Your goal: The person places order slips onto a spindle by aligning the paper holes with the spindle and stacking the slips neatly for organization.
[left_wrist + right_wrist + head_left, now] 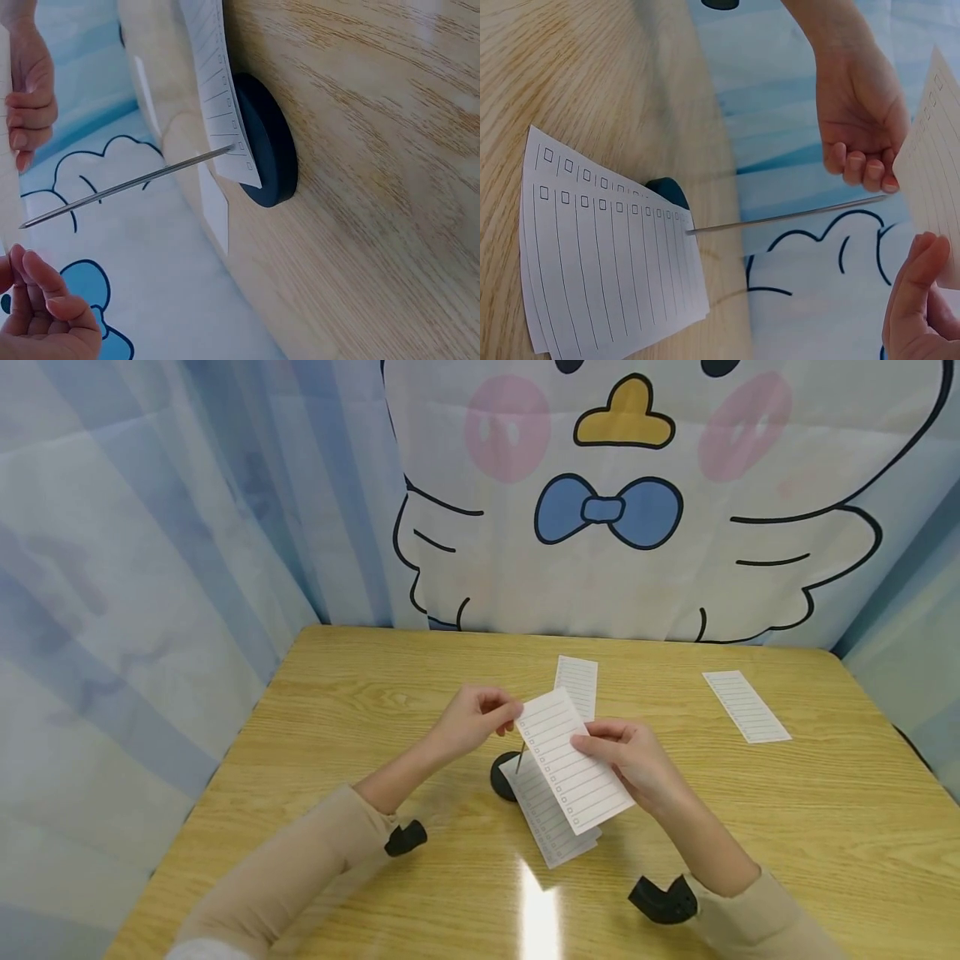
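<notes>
A lined checklist slip [573, 764] is held up between both hands. My left hand [476, 722] pinches its upper left corner between thumb and fingers. On the right edge, my right hand [626, 756] grips the slip with the thumb on top. Below it stands a bill spike, with a round black base [274, 150] and a thin upright metal rod [127, 184]. Several slips [607, 262] are pierced on the rod and lie low, near the base. In the left wrist view, the rod's pointed tip is close to the held slip; whether it touches cannot be told.
One loose slip [581, 672] lies behind the spike, partly hidden by the held one. Another slip [746, 706] lies at the right of the wooden table [375, 693]. A printed curtain [510, 577] hangs behind the far edge. Black wrist cameras [663, 900] sit at both cuffs.
</notes>
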Action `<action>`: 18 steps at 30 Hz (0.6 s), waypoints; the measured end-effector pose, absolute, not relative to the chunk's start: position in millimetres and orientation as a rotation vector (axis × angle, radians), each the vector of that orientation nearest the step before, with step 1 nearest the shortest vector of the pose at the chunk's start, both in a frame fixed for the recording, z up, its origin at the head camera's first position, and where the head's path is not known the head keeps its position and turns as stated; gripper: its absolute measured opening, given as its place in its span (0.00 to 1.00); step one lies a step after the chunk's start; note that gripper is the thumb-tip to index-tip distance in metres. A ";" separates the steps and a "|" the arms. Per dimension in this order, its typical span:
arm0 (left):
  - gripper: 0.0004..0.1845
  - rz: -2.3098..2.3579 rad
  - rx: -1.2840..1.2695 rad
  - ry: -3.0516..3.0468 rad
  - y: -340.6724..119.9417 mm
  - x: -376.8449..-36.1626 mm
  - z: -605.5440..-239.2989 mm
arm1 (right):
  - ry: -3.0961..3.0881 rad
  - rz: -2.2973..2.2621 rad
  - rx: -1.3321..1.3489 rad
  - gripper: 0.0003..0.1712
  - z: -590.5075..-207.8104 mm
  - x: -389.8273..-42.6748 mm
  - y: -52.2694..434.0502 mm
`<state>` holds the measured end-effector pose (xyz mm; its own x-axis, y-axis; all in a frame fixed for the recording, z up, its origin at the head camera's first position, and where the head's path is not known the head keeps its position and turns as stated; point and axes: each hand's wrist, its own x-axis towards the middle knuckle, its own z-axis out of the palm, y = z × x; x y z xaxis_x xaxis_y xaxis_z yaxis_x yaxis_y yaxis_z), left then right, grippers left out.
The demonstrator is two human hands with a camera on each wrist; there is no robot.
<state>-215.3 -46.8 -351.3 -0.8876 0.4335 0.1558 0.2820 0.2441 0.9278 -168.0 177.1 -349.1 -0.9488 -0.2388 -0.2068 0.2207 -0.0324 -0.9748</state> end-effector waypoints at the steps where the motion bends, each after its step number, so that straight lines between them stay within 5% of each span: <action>1: 0.10 1.719 0.684 2.371 -46.5 -215.3 -351.6 | 1.930 -2.053 -0.014 0.06 -349.4 -168.1 177.4; 18: 0.10 1.692 0.645 2.377 -45.1 -220.6 -359.6 | 1.948 -2.003 0.023 0.19 -357.1 -172.1 179.2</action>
